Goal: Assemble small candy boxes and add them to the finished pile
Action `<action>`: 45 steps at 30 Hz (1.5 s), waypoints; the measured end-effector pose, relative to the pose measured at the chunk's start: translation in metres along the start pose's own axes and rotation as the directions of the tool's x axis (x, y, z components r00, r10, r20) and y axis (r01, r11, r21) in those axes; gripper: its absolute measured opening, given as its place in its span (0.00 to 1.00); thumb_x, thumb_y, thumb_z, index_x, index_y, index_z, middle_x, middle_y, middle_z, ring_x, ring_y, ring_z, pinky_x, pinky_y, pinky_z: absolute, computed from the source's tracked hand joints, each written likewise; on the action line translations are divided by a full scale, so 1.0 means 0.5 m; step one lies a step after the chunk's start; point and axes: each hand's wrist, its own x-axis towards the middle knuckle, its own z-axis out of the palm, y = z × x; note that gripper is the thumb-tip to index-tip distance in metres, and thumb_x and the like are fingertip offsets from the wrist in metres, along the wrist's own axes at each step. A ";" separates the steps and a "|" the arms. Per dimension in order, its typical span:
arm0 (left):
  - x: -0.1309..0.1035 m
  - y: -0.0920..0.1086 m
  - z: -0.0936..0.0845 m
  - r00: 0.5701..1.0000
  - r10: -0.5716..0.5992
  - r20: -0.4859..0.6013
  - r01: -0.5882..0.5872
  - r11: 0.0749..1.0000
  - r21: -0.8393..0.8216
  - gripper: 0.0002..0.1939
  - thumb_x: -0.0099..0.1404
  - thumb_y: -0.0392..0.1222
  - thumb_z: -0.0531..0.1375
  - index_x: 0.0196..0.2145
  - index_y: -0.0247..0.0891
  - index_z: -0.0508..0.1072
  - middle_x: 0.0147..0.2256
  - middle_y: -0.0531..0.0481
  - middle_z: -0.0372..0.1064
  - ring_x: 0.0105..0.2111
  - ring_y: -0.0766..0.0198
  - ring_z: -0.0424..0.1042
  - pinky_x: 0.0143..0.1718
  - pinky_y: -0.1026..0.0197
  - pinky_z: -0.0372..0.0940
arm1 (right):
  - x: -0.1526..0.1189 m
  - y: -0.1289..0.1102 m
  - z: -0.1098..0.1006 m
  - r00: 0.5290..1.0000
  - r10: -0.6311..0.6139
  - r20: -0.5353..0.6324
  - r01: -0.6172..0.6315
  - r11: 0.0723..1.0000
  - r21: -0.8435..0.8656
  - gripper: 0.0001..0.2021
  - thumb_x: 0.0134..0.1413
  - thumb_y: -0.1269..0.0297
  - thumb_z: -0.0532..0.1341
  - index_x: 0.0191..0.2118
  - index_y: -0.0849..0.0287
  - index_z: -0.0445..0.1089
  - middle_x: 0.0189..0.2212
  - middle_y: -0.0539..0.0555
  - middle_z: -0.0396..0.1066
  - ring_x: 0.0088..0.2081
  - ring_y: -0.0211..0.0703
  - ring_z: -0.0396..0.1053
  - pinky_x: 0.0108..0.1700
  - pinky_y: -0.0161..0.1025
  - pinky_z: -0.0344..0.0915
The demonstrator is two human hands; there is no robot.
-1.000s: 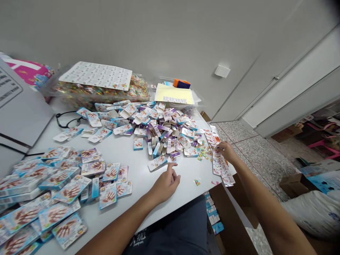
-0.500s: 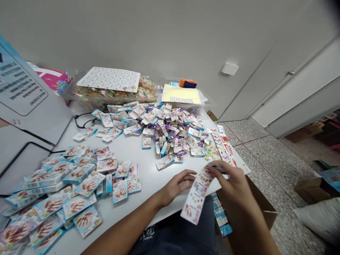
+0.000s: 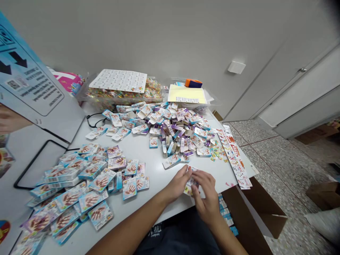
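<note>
Near the table's front edge, my left hand (image 3: 177, 184) grips the left side of a white paper strip (image 3: 189, 187) printed with small coloured pictures. From the right, my right hand (image 3: 207, 196) has its fingers closed over the same strip, its thumb on the near face. The strip looks shorter and folded, and the fingers cover much of it. Just beyond my hands lies a heap of small open blue and purple boxes (image 3: 174, 129). Left of my forearm, small boxes with a hand picture (image 3: 99, 182) are piled up.
Clear tubs of colourful packets (image 3: 152, 90) and papers (image 3: 187, 94) stand against the wall. Long printed strips (image 3: 235, 161) lie at the table's right edge, near loose small packets (image 3: 219, 153). Black glasses (image 3: 94, 122) rest at the left. A cardboard box (image 3: 247, 216) sits below right.
The strip hung long from my right hand while my left hand was beside it. Now both hands hold it over the table edge, and it appears folded. The view has shifted slightly.
</note>
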 end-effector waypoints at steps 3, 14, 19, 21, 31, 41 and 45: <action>-0.001 -0.002 0.002 0.994 -0.038 0.101 0.029 0.996 0.090 0.23 0.63 0.62 0.62 0.38 0.38 0.68 0.32 0.52 0.69 0.33 0.62 0.70 0.37 0.60 0.65 | 0.017 0.022 -0.012 0.923 0.382 0.043 -0.378 0.886 0.269 0.19 0.61 0.53 0.63 0.54 0.57 0.73 0.54 0.63 0.74 0.54 0.58 0.71 0.49 0.51 0.71; 0.004 -0.018 0.003 0.992 -0.072 0.105 0.058 0.989 0.135 0.21 0.53 0.53 0.71 0.33 0.35 0.70 0.25 0.55 0.67 0.26 0.66 0.66 0.31 0.63 0.61 | 0.008 0.043 0.006 0.651 0.758 -0.039 -0.646 0.579 0.497 0.24 0.52 0.41 0.66 0.34 0.61 0.80 0.25 0.53 0.76 0.28 0.45 0.70 0.31 0.39 0.67; 0.004 -0.005 -0.007 0.987 -0.031 0.160 0.019 0.997 0.076 0.19 0.52 0.48 0.73 0.36 0.33 0.75 0.35 0.48 0.74 0.36 0.60 0.72 0.42 0.59 0.65 | 0.001 0.052 -0.007 0.645 0.764 0.021 -0.647 0.532 0.546 0.22 0.48 0.44 0.70 0.38 0.60 0.78 0.28 0.54 0.78 0.27 0.45 0.71 0.31 0.39 0.68; 0.002 0.000 -0.006 0.995 0.008 0.099 -0.013 0.999 0.053 0.19 0.55 0.49 0.72 0.38 0.34 0.75 0.37 0.47 0.74 0.38 0.60 0.73 0.43 0.58 0.66 | 0.003 0.062 -0.021 0.689 0.709 0.150 -0.638 0.495 0.590 0.21 0.47 0.46 0.72 0.38 0.59 0.76 0.28 0.54 0.78 0.28 0.45 0.72 0.32 0.39 0.70; 0.006 -0.002 -0.001 1.000 0.011 0.011 -0.011 1.000 -0.004 0.16 0.50 0.46 0.74 0.31 0.34 0.77 0.30 0.49 0.76 0.33 0.60 0.75 0.41 0.58 0.67 | -0.006 0.057 -0.023 0.778 0.627 0.039 -0.583 0.696 0.419 0.18 0.58 0.47 0.65 0.43 0.57 0.72 0.34 0.56 0.79 0.31 0.47 0.75 0.32 0.39 0.72; -0.005 -0.021 0.008 0.970 0.134 -0.205 -0.054 0.933 0.356 0.15 0.52 0.36 0.68 0.37 0.40 0.70 0.32 0.54 0.72 0.29 0.64 0.72 0.32 0.62 0.64 | -0.057 -0.003 0.037 0.863 0.505 -0.016 -0.464 0.804 0.372 0.19 0.67 0.52 0.55 0.54 0.54 0.76 0.51 0.58 0.78 0.53 0.56 0.76 0.54 0.53 0.74; -0.004 -0.008 -0.014 0.935 0.315 -0.160 -0.076 0.621 0.780 0.17 0.54 0.50 0.72 0.31 0.41 0.68 0.26 0.56 0.66 0.25 0.65 0.64 0.29 0.61 0.55 | -0.047 0.022 0.022 0.827 0.561 0.020 -0.518 0.749 0.413 0.18 0.66 0.49 0.58 0.48 0.54 0.78 0.43 0.58 0.81 0.46 0.56 0.80 0.49 0.50 0.76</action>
